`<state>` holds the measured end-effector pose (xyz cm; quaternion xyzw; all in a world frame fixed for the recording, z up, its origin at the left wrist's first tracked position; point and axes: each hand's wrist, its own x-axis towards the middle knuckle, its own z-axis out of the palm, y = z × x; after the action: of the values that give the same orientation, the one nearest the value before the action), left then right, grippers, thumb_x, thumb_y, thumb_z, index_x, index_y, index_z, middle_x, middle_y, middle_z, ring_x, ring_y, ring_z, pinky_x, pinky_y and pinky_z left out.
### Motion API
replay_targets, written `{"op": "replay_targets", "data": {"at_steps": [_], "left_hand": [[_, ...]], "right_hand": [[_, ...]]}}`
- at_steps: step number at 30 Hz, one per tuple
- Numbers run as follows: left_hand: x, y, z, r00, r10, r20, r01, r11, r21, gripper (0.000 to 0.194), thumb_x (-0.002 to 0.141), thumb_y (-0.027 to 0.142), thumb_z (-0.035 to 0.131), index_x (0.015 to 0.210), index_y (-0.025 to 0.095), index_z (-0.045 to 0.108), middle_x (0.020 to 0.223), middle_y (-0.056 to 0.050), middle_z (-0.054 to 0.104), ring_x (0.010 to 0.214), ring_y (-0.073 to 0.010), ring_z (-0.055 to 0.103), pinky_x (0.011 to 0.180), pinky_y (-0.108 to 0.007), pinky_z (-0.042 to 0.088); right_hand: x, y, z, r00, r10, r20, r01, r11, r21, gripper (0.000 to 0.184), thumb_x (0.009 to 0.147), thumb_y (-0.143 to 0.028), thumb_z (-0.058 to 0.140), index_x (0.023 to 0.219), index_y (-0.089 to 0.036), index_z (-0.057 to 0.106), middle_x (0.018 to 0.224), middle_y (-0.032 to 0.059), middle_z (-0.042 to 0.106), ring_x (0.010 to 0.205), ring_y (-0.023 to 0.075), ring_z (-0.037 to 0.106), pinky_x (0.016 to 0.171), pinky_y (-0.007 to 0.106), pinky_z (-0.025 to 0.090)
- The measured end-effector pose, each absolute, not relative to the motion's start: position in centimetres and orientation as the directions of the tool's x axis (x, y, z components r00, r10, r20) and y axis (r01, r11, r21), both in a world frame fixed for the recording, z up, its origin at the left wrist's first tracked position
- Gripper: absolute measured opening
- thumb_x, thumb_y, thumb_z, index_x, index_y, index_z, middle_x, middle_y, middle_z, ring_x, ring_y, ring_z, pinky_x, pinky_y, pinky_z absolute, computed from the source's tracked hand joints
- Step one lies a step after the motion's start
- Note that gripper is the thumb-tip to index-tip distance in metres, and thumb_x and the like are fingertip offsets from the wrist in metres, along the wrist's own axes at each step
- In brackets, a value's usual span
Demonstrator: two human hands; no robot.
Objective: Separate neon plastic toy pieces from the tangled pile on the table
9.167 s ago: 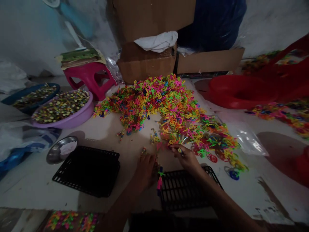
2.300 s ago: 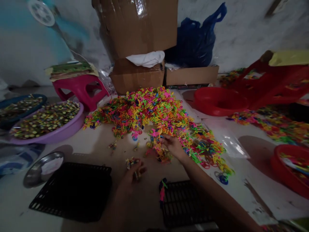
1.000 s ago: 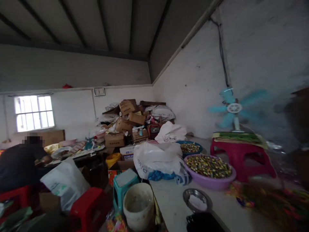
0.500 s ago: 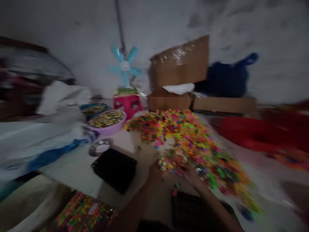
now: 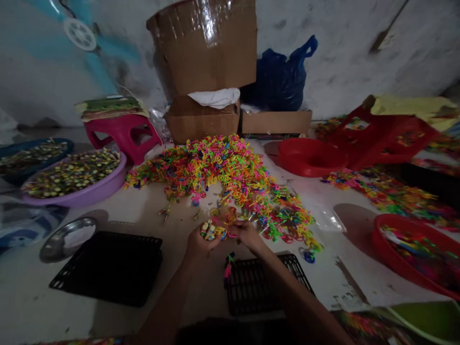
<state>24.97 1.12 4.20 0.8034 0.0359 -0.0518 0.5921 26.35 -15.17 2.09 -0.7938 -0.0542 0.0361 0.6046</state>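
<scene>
A pale table [image 5: 151, 211] stands against a white wall, strewn with bright plastic. Near its front edge the left hand [image 5: 199, 244] is curled around a small cluster of coloured pieces [image 5: 210, 231], fingers closed on them. The right hand [image 5: 247, 235] meets it just beside, fingertips pinched on the same cluster. Directly below the hands, at the front edge, lies a black grid tray [image 5: 258, 282]; a second black tray [image 5: 108, 268] sits toward the front left. Beyond the hands, a big heap of neon plastic rings [image 5: 223, 167] fills the table's middle. A purple basin [image 5: 77, 179] stands at the left edge, a red basin [image 5: 311, 155] toward the back right, cardboard boxes [image 5: 204, 81] along the back.
</scene>
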Motion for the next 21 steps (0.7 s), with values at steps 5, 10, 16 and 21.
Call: {"op": "replay_targets", "data": {"at_steps": [5, 10, 16, 21], "left_hand": [[25.3, 1.9, 4.2, 0.969, -0.032, -0.246, 0.234, -0.216, 0.948, 0.040, 0.056, 0.042, 0.057, 0.076, 0.009, 0.048, 0.050, -0.001, 0.043, 0.040, -0.0096, 0.036, 0.036, -0.022, 0.029], [24.4, 1.4, 2.0, 0.932, -0.158, 0.327, -0.348, -0.649, 0.677, 0.030, 0.060, 0.020, 0.054, 0.090, 0.015, 0.053, 0.081, 0.000, 0.055, 0.074, -0.0110, 0.051, 0.068, -0.021, 0.037], [24.0, 0.8, 3.6, 0.996, 0.082, 0.017, 0.000, -0.195, 0.981, 0.036, 0.053, 0.028, 0.060, 0.078, 0.013, 0.039, 0.055, 0.003, 0.045, 0.038, -0.0098, 0.040, 0.034, -0.021, 0.032], [23.7, 0.9, 5.1, 0.997, 0.074, 0.001, 0.007, -0.099, 0.995, 0.034, 0.057, 0.027, 0.059, 0.077, 0.013, 0.035, 0.055, 0.003, 0.042, 0.036, -0.0080, 0.036, 0.033, -0.021, 0.031]], "right_hand": [[27.0, -15.9, 2.3, 0.951, 0.288, 0.115, 0.164, -0.152, -0.975, 0.029, 0.064, -0.032, 0.050, 0.053, -0.009, 0.037, 0.054, 0.0015, 0.026, 0.053, 0.0075, 0.023, 0.047, 0.020, 0.019], [27.4, -16.1, 3.7, 0.951, 0.304, 0.060, 0.253, -0.650, -0.716, 0.021, 0.069, -0.016, 0.046, 0.051, -0.007, 0.042, 0.049, 0.0007, 0.029, 0.049, 0.0063, 0.027, 0.046, 0.021, 0.019], [27.5, -16.8, 5.6, 0.918, 0.394, -0.041, 0.109, -0.352, -0.930, 0.035, 0.067, -0.040, 0.050, 0.058, -0.006, 0.047, 0.056, 0.0018, 0.032, 0.053, 0.0074, 0.027, 0.047, 0.020, 0.022], [26.9, -16.4, 5.8, 0.918, 0.383, 0.103, 0.211, -0.253, -0.944, 0.044, 0.069, -0.050, 0.048, 0.059, -0.007, 0.044, 0.059, 0.0037, 0.034, 0.055, 0.0087, 0.029, 0.049, 0.021, 0.024]]}}
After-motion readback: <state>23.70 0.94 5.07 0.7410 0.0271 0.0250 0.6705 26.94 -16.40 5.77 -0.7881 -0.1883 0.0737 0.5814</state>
